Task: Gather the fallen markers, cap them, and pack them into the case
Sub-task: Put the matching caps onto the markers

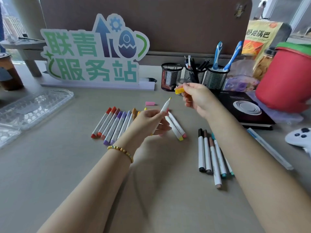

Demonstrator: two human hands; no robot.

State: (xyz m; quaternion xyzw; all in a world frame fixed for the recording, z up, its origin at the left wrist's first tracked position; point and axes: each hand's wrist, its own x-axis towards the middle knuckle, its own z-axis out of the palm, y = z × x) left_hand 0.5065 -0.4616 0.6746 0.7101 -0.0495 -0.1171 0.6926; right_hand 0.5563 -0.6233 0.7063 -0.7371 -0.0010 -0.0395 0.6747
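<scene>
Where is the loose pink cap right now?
In the head view, the pink cap lies on the desk just beyond the row of markers, left of the right hand holding the yellow cap.

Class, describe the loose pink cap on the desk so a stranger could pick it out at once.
Start at the big green-lettered sign standing at the back of the desk. In front of its right end, just beyond the row of markers, lies the pink cap. Unlike them, it is a short pink block lying alone, with no white barrel.

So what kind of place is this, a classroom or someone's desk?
Most likely an office desk: a brown partition panel stands behind it, mesh pen holders sit by a standing cut-out sign, and a snack bag is nearby.
</scene>
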